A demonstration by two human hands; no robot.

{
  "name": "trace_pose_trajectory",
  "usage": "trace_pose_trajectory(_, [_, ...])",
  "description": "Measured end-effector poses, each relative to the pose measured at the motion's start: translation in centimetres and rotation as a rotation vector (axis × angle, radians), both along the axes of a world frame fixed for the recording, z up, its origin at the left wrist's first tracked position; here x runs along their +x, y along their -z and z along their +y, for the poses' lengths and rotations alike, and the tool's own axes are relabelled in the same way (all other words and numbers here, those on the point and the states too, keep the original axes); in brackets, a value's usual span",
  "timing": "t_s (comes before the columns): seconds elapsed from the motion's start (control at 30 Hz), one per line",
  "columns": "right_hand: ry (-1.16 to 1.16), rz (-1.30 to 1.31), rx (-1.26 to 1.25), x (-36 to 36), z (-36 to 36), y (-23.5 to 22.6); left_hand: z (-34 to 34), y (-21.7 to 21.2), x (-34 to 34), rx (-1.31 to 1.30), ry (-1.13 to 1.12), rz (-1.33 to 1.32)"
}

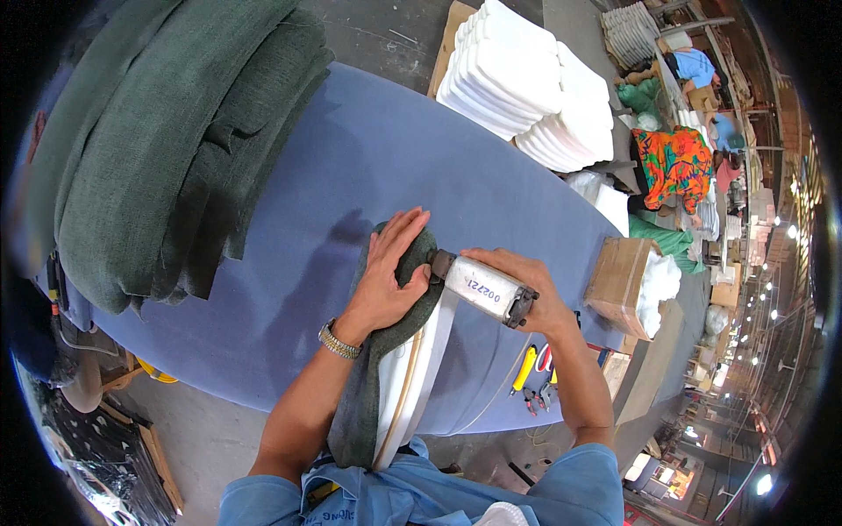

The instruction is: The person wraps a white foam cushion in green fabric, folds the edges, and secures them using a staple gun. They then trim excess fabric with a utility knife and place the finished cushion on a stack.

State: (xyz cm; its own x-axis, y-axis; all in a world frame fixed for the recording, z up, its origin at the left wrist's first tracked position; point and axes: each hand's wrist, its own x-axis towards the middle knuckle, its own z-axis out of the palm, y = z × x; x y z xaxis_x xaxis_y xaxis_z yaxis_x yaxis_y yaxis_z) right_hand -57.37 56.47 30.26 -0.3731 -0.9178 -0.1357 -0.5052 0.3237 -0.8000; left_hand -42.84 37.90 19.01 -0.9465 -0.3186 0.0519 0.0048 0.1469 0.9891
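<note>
A curved padded panel stands between my body and the table, its white inner side facing up right and dark green fabric wrapped over its outer side. My left hand lies against the fabric at the panel's far end, fingers stretched out and thumb apart. Gripped in my right hand is a staple gun with a pale body. Its dark nose meets the fabric edge close to my left thumb. The gun's handle is hidden by my right hand.
Folded dark green fabric is piled on the blue-covered table at left. White pads are stacked beyond it. A cardboard box with white filling stands at right. Near my right forearm lie a yellow-handled tool and pliers.
</note>
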Motion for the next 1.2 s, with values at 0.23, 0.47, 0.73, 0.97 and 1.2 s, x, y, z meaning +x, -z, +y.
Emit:
trace_pose_trajectory(0.23, [-0.066, -0.088, 0.156, -1.0, -1.4, -1.0, -0.2, 0.2, 0.2, -0.009, 0.012, -0.011])
trace_pose_trajectory(0.47, [-0.048, -0.084, 0.171, -0.8, -3.0, 0.2, -3.1, 1.8, -0.5, 0.147, 0.132, 0.033])
trace_pose_trajectory(0.73, [-0.145, -0.105, 0.268, -2.2, -5.2, -2.3, -6.0, 3.1, -6.9, 0.124, 0.371, -0.183])
trace_pose_trajectory(0.97, [-0.182, 0.079, 0.257, -2.2, -5.0, -1.0, -5.0, 3.7, -7.3, 0.068, 0.232, -0.207])
trace_pose_trajectory(1.2, [-0.180, 0.071, 0.287, -1.8, -6.1, -1.3, -5.0, 3.9, -7.0, 0.096, 0.197, -0.214])
